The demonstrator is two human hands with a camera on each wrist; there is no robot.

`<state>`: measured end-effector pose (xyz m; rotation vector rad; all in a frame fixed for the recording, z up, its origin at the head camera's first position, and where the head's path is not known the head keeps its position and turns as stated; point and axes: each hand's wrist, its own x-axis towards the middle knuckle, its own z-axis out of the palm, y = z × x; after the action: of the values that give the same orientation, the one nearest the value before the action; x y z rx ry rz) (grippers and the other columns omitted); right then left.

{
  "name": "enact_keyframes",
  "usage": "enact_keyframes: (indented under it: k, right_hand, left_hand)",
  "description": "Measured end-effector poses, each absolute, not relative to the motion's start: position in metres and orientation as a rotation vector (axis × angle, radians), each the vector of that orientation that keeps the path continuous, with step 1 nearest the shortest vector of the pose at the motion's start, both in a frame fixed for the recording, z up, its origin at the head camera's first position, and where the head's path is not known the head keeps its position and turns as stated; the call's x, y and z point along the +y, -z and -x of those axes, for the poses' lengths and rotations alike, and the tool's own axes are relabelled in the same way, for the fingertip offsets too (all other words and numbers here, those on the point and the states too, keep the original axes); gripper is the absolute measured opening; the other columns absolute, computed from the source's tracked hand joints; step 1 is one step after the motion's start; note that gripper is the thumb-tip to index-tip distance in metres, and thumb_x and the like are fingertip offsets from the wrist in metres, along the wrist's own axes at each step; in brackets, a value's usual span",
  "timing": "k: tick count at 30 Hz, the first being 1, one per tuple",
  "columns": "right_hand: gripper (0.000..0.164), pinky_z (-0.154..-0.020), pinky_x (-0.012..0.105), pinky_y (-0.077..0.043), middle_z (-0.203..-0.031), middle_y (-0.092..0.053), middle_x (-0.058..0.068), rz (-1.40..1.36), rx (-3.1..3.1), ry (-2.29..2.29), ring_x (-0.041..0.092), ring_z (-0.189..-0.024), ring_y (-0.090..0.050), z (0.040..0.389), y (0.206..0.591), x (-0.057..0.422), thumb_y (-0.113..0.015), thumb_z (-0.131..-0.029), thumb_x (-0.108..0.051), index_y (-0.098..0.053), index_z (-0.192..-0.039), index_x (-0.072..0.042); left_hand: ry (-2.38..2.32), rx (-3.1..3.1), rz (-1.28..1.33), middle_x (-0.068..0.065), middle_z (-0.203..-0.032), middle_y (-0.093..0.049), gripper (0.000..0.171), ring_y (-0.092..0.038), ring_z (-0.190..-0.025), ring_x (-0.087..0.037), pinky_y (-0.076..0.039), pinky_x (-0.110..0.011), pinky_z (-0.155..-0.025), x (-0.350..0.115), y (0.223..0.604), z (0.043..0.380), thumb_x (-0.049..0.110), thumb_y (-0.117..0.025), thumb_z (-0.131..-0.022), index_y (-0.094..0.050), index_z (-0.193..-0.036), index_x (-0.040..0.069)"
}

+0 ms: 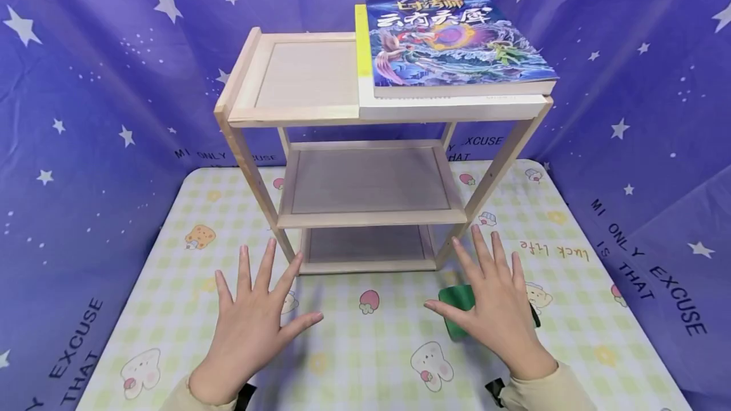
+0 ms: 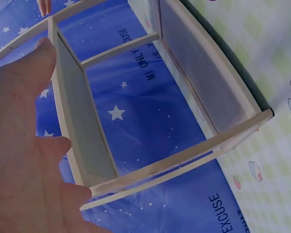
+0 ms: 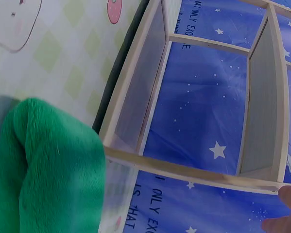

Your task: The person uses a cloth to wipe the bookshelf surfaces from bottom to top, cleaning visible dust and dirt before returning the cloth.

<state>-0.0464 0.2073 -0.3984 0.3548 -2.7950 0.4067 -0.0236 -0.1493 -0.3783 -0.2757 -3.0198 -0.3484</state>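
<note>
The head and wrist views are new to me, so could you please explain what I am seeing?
There is no machine, only a person's left hand and right hand, spread open and holding nothing. The large picture comes from a camera worn on the head; the other two come from one on each wrist. On the patterned tablecloth stands a three-tier wooden shelf, bearing an illustrated book atop a yellow-and-white one. A green cloth lies near the right hand.
</note>
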Motion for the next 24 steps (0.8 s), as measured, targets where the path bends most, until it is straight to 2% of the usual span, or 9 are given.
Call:
enact_keyframes:
  k: [3, 7, 11, 17, 19, 24]
  right_hand:
    - [0.107, -0.114, 0.069, -0.01, -0.167, -0.011, 0.007, -0.362, -2.794, -0.416, 0.037, -0.153, -0.007, 0.047, 0.397, 0.212, -0.069, -0.071, -0.075, -0.026, -0.157, -0.026]
    - [0.104, -0.116, 0.065, -0.01, -0.167, -0.009, 0.004, -0.386, -2.762, -0.413, 0.034, -0.154, -0.007, 0.048, 0.398, 0.22, -0.065, -0.074, -0.077, -0.03, -0.156, -0.023]
    - [0.102, -0.12, 0.06, -0.007, -0.167, -0.013, 0.004, -0.401, -2.728, -0.417, 0.033, -0.154, -0.01, 0.049, 0.398, 0.229, -0.061, -0.076, -0.078, -0.031, -0.156, -0.022]
    - [0.098, -0.122, 0.054, -0.006, -0.166, -0.018, 0.005, -0.41, -2.7, -0.454, 0.033, -0.153, -0.013, 0.051, 0.405, 0.239, -0.062, -0.078, -0.074, -0.034, -0.155, -0.019]
    - [0.097, -0.122, 0.053, -0.006, -0.166, -0.018, 0.005, -0.404, -2.704, -0.462, 0.033, -0.153, -0.014, 0.053, 0.409, 0.242, -0.063, -0.079, -0.073, -0.033, -0.155, -0.02]
    - [0.095, -0.122, 0.053, -0.008, -0.164, -0.022, 0.008, -0.384, -2.72, -0.474, 0.031, -0.153, -0.014, 0.056, 0.418, 0.249, -0.067, -0.079, -0.068, -0.034, -0.155, -0.021]
  left_hand:
    - [0.335, -3.012, 0.292, -0.009, -0.167, -0.008, 0.091, -0.001, -0.149, -0.052, -0.005, -0.081, -0.104, -0.152, 0.375, 0.025, 0.074, -0.063, -0.078, -0.031, -0.154, 0.036]
    - [0.326, -2.985, 0.299, -0.009, -0.167, -0.009, 0.092, -0.003, -0.149, -0.052, -0.007, -0.081, -0.104, -0.155, 0.371, 0.026, 0.074, -0.063, -0.078, -0.031, -0.155, 0.034]
    - [0.33, -2.964, 0.313, -0.011, -0.167, -0.011, 0.092, -0.002, -0.149, -0.052, -0.007, -0.08, -0.105, -0.156, 0.366, 0.027, 0.073, -0.063, -0.079, -0.029, -0.155, 0.034]
    - [0.343, -2.859, 0.352, -0.01, -0.167, -0.009, 0.092, -0.004, -0.148, -0.053, -0.008, -0.079, -0.106, -0.16, 0.354, 0.031, 0.072, -0.063, -0.079, -0.032, -0.155, 0.03]
    - [0.367, -2.802, 0.375, -0.01, -0.167, -0.008, 0.09, -0.004, -0.148, -0.053, -0.009, -0.079, -0.106, -0.162, 0.35, 0.034, 0.075, -0.056, -0.082, -0.032, -0.155, 0.028]
    - [0.383, -2.658, 0.426, -0.011, -0.167, -0.006, 0.091, -0.004, -0.148, -0.054, -0.013, -0.082, -0.102, -0.166, 0.34, 0.042, 0.084, -0.026, -0.086, -0.03, -0.155, 0.024]
